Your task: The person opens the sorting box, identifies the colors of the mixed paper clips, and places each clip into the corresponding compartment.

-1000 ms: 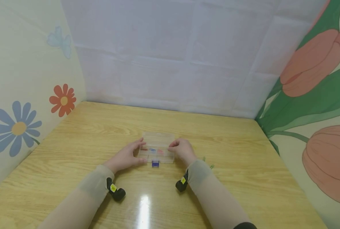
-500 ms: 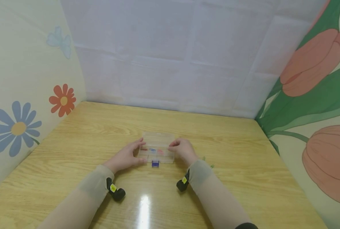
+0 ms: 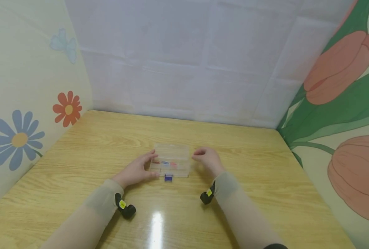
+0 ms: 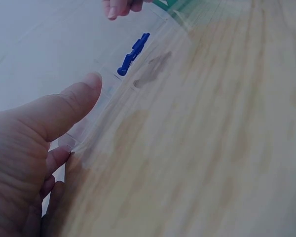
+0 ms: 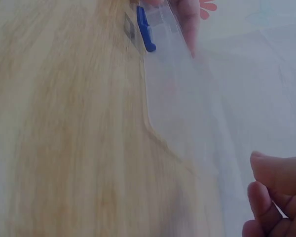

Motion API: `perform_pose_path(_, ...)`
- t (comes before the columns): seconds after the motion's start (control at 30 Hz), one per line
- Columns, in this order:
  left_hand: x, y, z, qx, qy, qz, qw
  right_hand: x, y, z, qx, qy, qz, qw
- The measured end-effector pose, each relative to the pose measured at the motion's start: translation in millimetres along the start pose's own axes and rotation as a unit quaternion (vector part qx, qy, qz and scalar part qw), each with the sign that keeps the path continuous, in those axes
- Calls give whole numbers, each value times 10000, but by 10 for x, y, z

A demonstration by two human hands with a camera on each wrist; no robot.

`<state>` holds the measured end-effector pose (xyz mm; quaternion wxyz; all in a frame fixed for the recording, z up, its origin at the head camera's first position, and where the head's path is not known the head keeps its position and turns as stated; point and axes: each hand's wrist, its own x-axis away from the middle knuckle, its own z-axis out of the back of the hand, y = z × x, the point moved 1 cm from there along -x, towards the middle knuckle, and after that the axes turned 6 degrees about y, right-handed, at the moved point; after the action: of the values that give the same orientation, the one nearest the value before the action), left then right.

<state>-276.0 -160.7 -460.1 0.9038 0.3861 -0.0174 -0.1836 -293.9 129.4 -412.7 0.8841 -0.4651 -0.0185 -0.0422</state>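
An opened clear plastic compartment box (image 3: 184, 172) lies on the table, its lid (image 3: 172, 151) tipped back and its blue latch (image 3: 168, 178) toward me. Small red pieces (image 3: 156, 162), blue pieces (image 3: 165, 163) and pink pieces (image 3: 173, 165) sit in its back row. My left hand (image 3: 136, 170) holds the box's left end, thumb at the front corner and fingers at the back. Just off the right end is my right hand (image 3: 209, 159), fingers loosely bent; in the right wrist view nothing shows between thumb (image 5: 278, 173) and fingers.
The wood-grain table (image 3: 265, 193) runs back to a white cloth wall (image 3: 184, 69). Flower-printed panels stand at the left (image 3: 32, 86) and right (image 3: 343, 103).
My right hand has drawn away from the box to the right. The small green wire clips seen earlier are now hidden behind my right arm. The left hand and box stay put.
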Motion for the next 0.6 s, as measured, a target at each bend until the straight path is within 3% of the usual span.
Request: perform_pose_path(0.6,3,-3,7,-47,-4,-22,10000,-58,236,268,-340,266,-276,9987)
